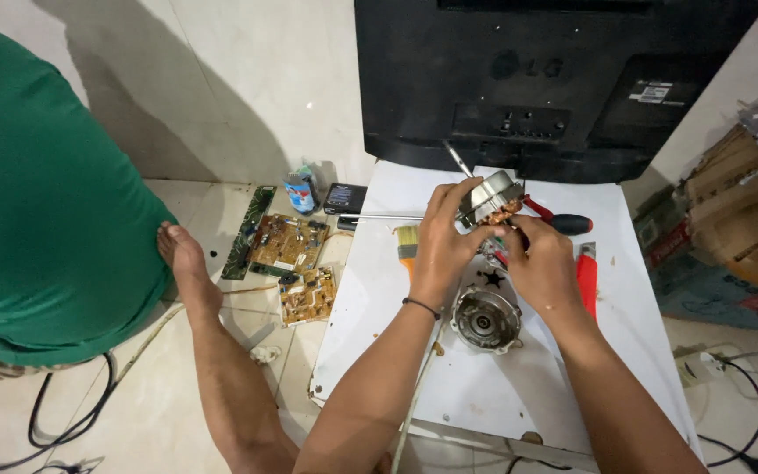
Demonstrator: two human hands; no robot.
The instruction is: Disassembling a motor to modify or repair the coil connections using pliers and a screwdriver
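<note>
I'm gripping the motor (490, 200) with both my left hand (443, 241) and right hand (543, 268) over the board's (493, 386) far edge; copper windings risk snagging if it's slipping.

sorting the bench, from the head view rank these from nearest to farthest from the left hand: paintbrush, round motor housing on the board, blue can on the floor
From the left hand:
1. Paintbrush, right beside it on its left.
2. Round motor housing, below it on the white board.
3. Blue can, farthest, off the board on the floor to the left.
</note>
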